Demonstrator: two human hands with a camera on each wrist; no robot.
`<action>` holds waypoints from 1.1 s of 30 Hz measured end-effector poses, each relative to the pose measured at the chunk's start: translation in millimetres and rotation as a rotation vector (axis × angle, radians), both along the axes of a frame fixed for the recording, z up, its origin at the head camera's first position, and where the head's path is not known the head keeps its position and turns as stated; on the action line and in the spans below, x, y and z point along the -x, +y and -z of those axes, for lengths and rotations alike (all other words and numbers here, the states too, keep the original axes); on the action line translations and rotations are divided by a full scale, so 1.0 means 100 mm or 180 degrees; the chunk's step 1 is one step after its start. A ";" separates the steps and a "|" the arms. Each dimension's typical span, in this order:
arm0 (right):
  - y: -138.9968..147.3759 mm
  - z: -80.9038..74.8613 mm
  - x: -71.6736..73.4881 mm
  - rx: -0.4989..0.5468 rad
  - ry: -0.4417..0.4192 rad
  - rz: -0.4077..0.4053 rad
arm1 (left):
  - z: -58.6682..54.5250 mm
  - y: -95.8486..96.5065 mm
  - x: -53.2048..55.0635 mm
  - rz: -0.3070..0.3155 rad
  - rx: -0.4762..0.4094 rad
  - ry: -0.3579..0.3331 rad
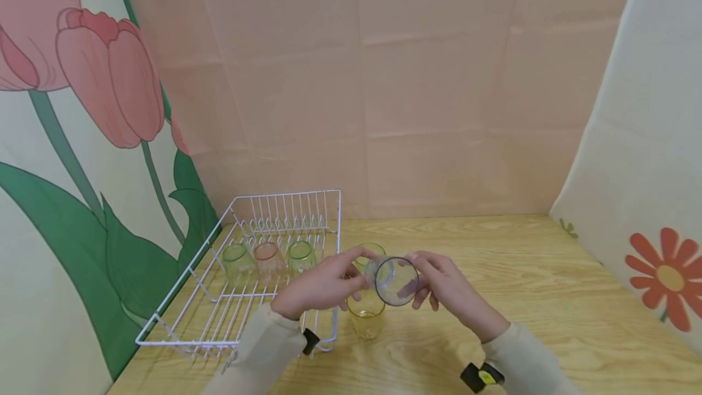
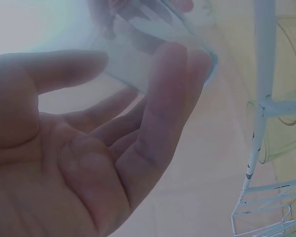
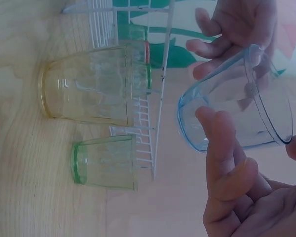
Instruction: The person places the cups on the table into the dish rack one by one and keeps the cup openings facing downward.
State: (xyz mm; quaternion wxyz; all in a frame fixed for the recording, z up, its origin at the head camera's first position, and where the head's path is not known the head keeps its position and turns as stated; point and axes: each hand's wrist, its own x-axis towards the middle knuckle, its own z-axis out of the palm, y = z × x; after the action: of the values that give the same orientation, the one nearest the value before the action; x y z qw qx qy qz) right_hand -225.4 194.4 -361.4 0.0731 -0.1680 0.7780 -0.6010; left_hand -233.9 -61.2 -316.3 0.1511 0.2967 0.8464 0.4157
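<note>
The right grip (image 1: 450,288) pinches a bluish clear glass (image 1: 403,288), tilted in the lower middle of the head view. The left grip (image 1: 329,282) curves loosely, partly open, around its base end; whether it holds it I cannot tell. Just below and behind, a yellow glass (image 1: 366,323) and a green glass (image 3: 106,165) stand on the tabletop (image 1: 493,309). At lower left, a white rack (image 1: 181,343) holds two green glasses (image 1: 301,258) and a reddish glass (image 1: 269,264).

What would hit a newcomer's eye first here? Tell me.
First, the bluish glass in the right hand, just below the head view's middle. Next, the large printed pink tulips at far left, then the white rack, low on that side, holding three tinted glasses.
</note>
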 end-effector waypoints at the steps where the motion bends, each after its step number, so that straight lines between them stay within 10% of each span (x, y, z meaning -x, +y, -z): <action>1: 0.00 0.00 0.00 -0.0014 0.0010 -0.0005 | 0.00 0.00 0.00 0.0002 -0.0012 -0.0009; 33: -0.05 0.02 0.01 -0.0485 0.0103 0.0179 | 0.03 0.05 -0.01 -0.0412 -0.0057 -0.0035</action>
State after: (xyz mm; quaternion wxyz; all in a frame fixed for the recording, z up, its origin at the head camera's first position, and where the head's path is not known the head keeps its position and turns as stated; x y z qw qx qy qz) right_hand -226.5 189.8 -363.6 0.0562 -0.1498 0.8269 -0.5391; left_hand -233.2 -56.5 -318.9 0.1259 0.2404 0.8592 0.4337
